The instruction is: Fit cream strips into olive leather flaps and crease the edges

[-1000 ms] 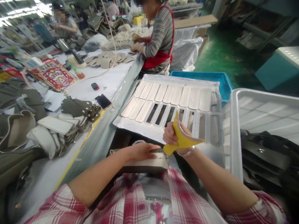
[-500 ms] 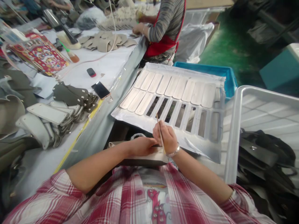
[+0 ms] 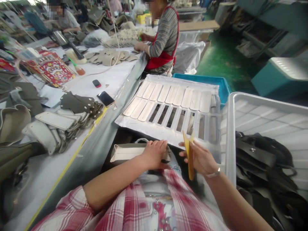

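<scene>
My left hand (image 3: 155,154) is closed over the right end of a grey-brown bag (image 3: 139,146) on my lap. A pale oblong panel (image 3: 127,154) shows on the bag's upturned side, partly hidden by my hand and forearm. My right hand (image 3: 202,158), to the right of the bag and apart from it, grips a flat yellow strip-like tool (image 3: 190,157) between thumb and fingers. The tool stands nearly upright, its upper end forked and slightly blurred. Just beyond both hands lies a white-covered board (image 3: 154,130) bearing two rows of pale oblong panels, with several open slots in the near row.
On the left table are stacked pale and grey pieces (image 3: 55,120), a phone (image 3: 106,98) and a red box (image 3: 51,69). At right stands a white crate (image 3: 231,138) holding dark bags (image 3: 260,154). A co-worker (image 3: 161,41) sits beyond the board, near a blue bin (image 3: 225,89).
My right hand has moved right, away from the bag, and turned the yellow tool so its broad face shows. My left hand has shifted onto the bag's right end, uncovering more of the pale panel.
</scene>
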The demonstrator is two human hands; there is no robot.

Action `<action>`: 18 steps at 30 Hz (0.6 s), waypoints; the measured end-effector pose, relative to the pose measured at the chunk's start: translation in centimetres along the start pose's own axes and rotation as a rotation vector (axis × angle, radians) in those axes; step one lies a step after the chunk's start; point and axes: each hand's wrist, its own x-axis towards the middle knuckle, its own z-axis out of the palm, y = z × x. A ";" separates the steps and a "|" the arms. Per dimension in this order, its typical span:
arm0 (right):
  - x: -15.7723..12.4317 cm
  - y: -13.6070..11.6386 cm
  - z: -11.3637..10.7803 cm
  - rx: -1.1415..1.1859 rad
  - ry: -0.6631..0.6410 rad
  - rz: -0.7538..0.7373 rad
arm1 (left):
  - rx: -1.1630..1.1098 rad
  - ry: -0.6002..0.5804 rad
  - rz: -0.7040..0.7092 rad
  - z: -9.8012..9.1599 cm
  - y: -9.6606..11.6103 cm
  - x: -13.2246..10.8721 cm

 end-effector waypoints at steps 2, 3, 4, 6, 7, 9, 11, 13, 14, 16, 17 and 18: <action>-1.9 1.9 -2.2 -0.009 -0.053 0.119 | 0.053 0.029 -0.016 0.3 0.5 0.4; -2.6 2.7 -3.1 -0.029 -0.086 0.173 | 0.074 0.044 -0.014 0.4 0.7 0.4; -3.1 3.3 -3.8 -0.067 -0.126 0.221 | 0.091 0.059 -0.008 0.4 0.8 0.4; -3.4 3.7 -4.7 -0.205 -0.231 0.310 | 0.113 0.079 0.007 0.4 0.9 0.2; -3.3 3.6 -4.9 -0.298 -0.283 0.350 | 0.121 0.084 0.014 0.4 0.9 0.1; -2.5 2.8 -4.9 -0.487 -0.363 0.406 | 0.141 0.091 0.021 0.4 1.0 -0.1; -1.2 1.8 -4.4 -0.643 -0.412 0.413 | 0.159 0.089 0.025 0.3 1.1 -0.1; 0.1 1.0 -3.6 -0.771 -0.460 0.379 | 0.165 0.083 0.032 0.3 1.1 -0.1; 0.7 0.6 -3.1 -0.828 -0.488 0.363 | 0.162 0.080 0.035 0.3 1.2 0.0; 1.8 0.3 -2.3 -0.919 -0.530 0.343 | 0.154 0.078 0.042 0.2 1.1 0.1; 2.2 0.2 -1.9 -0.940 -0.547 0.341 | 0.149 0.079 0.044 0.3 1.1 0.1; 2.6 0.1 -1.6 -0.944 -0.557 0.339 | 0.143 0.080 0.047 0.3 1.0 0.1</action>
